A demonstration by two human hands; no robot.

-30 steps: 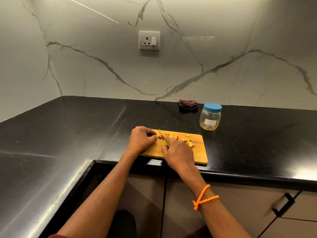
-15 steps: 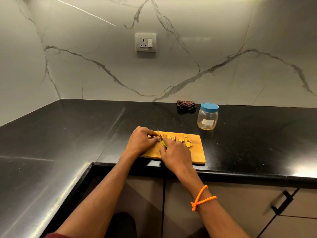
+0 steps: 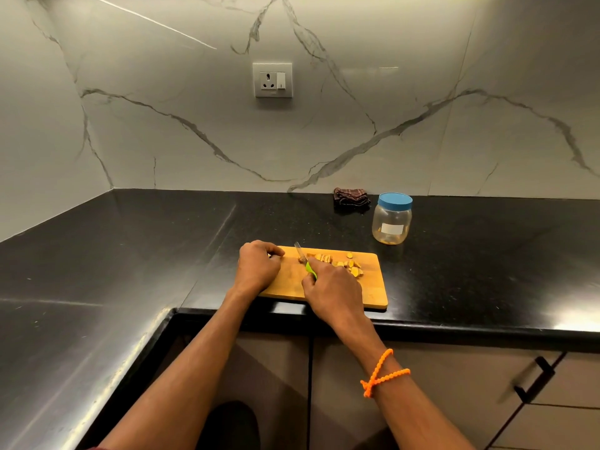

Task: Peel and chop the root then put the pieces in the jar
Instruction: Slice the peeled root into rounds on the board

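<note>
The black surface runs along a marbled wall and turns a corner at the left. Near its front edge lies a wooden cutting board, long side facing the person. Behind the board's right end, well apart from it, stands a clear jar, upright, with its blue lid on; a white label shows on its side, and only a faint yellowish tint can be seen at its bottom, so whether anything lies inside cannot be told. Just left of the jar, against the wall, sits a folded dark cloth.

The left hand rests on the board's left end with fingers curled under; whether they hold anything is hidden. The right hand grips the green handle of a small knife, its blade angled up and away between the two hands. By the blade lies the root, partly sliced, and to its right a scatter of yellow cut pieces on the board's far half. An orange bead bracelet circles the right wrist.
</note>
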